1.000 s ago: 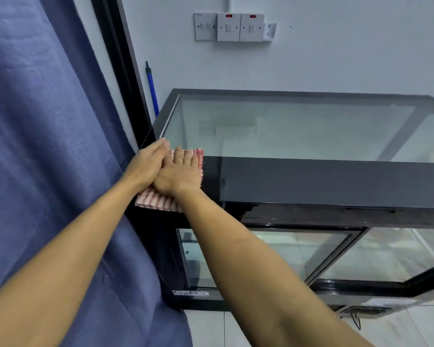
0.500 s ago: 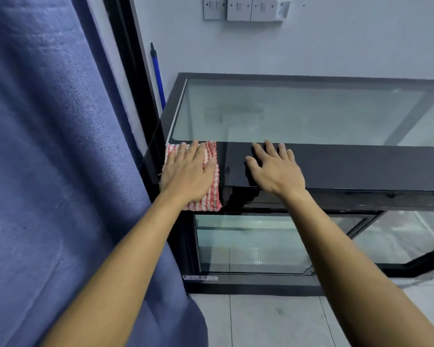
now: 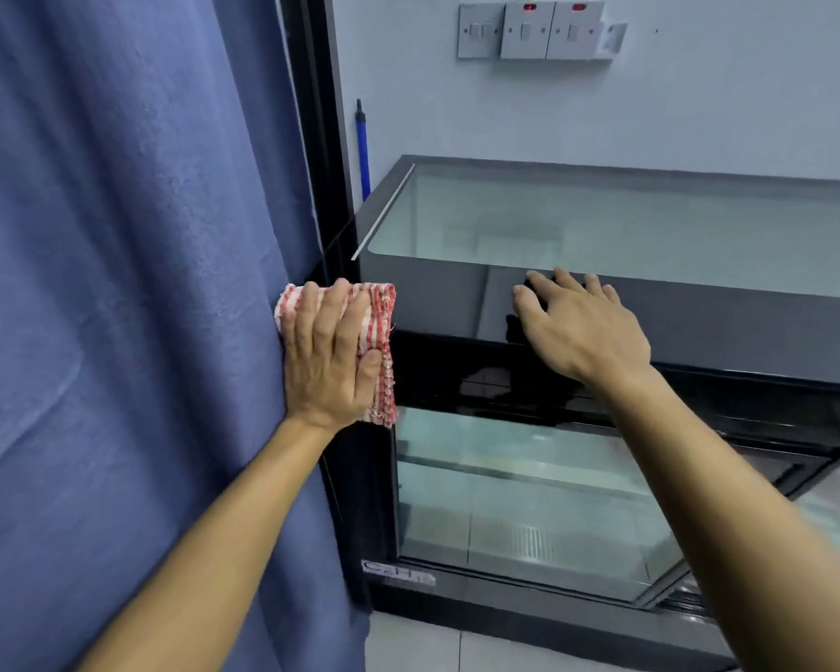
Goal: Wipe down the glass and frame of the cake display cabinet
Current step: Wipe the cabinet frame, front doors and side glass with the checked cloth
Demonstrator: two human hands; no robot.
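The left hand [image 3: 328,354] presses a striped cloth [image 3: 381,332] flat on the left corner of the cabinet [image 3: 699,327], fingers straight and slightly apart. The right hand [image 3: 585,327] rests open on the black top frame, fingers spread.

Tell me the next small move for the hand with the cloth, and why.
Probably draw the left hand and the striped cloth downward along the cabinet's black left corner post. The cloth lies at the top of that corner, the post runs below it, and the right hand lies flat on the top frame.
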